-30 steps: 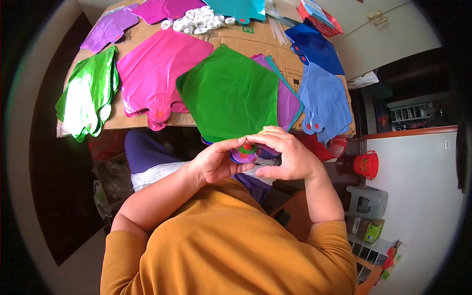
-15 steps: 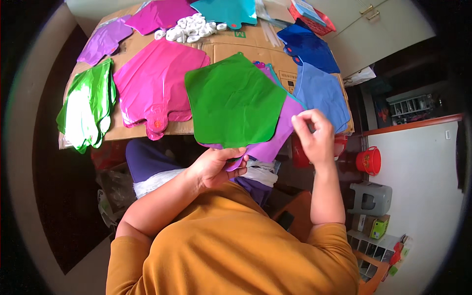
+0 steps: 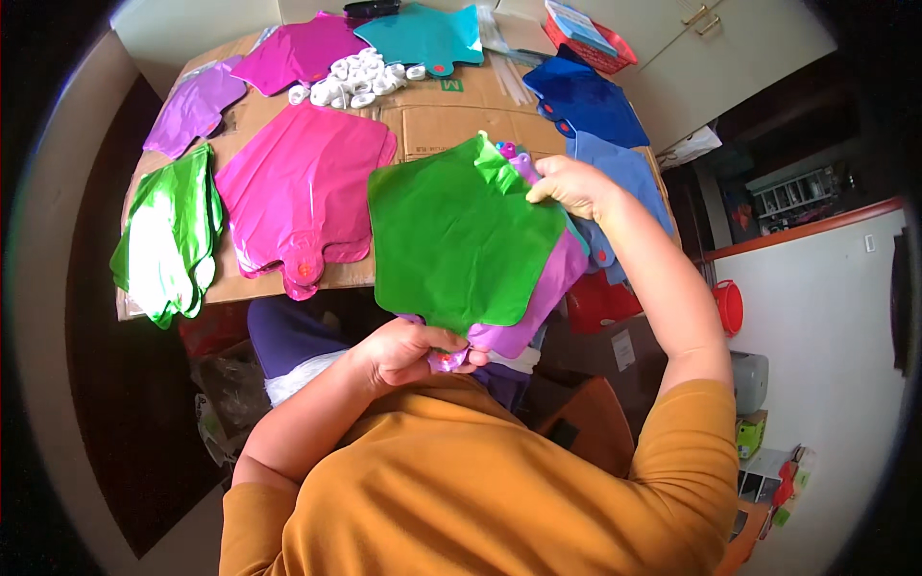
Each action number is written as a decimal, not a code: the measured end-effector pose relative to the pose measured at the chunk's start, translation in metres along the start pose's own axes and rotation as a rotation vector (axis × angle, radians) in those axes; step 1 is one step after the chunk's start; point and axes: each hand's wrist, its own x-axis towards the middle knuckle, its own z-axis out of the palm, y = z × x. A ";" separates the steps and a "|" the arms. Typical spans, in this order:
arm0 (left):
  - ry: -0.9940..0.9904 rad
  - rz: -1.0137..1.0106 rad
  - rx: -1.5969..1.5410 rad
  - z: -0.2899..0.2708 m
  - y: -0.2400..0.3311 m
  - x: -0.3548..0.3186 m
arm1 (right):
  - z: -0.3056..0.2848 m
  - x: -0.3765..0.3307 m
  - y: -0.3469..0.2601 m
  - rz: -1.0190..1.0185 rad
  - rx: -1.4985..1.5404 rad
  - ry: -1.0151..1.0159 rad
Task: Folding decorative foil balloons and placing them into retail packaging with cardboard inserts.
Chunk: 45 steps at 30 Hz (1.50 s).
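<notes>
Over the table's front edge I hold a flat, uninflated green foil balloon (image 3: 456, 245) with a purple foil balloon (image 3: 549, 293) under it. Both look star-shaped. My left hand (image 3: 408, 350) is closed on their lower end, thumb on top, and a shiny purple tab with a red spot pokes out by its fingers. At the upper right edge, my right hand (image 3: 573, 187) pinches the layers; its far fingers are hidden. Beside its fingertips the green foil is crumpled, and small pink, purple and teal tips stick out. Whether more balloons lie underneath is partly hidden.
Cardboard (image 3: 432, 125) covers the table. On it lie pink balloons (image 3: 303, 192), shiny green ones (image 3: 173, 235), light blue (image 3: 624, 178), dark blue (image 3: 591, 101) and teal ones (image 3: 423, 38), plus white ribbon coils (image 3: 351, 82). A red basket (image 3: 600, 53) stands at the back right.
My right hand has moved up and left from beside the balloons to their upper right edge and gripped it. The green foil there has crumpled, and the held balloons have tilted slightly.
</notes>
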 end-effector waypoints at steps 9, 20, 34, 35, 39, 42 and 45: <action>-0.025 -0.133 -0.108 -0.023 0.000 0.025 | 0.033 0.030 -0.062 -0.085 -0.079 0.099; 0.028 -0.032 0.173 -0.015 -0.007 0.045 | 0.057 0.097 -0.108 0.083 -0.805 0.522; 0.001 -0.025 -0.095 -0.003 0.015 0.025 | 0.002 0.067 -0.089 0.220 0.014 0.182; 0.046 -0.036 -0.091 0.000 0.015 0.025 | -0.001 0.069 -0.085 0.225 0.094 0.125; -0.014 -0.046 -0.083 0.000 0.011 0.029 | -0.008 0.074 -0.069 0.150 0.148 0.085; -0.041 -0.016 -0.083 0.000 0.012 0.025 | -0.008 0.066 -0.071 0.206 0.267 0.078; -0.070 -0.013 -0.087 -0.004 0.011 0.025 | 0.000 0.050 -0.077 0.244 0.338 0.066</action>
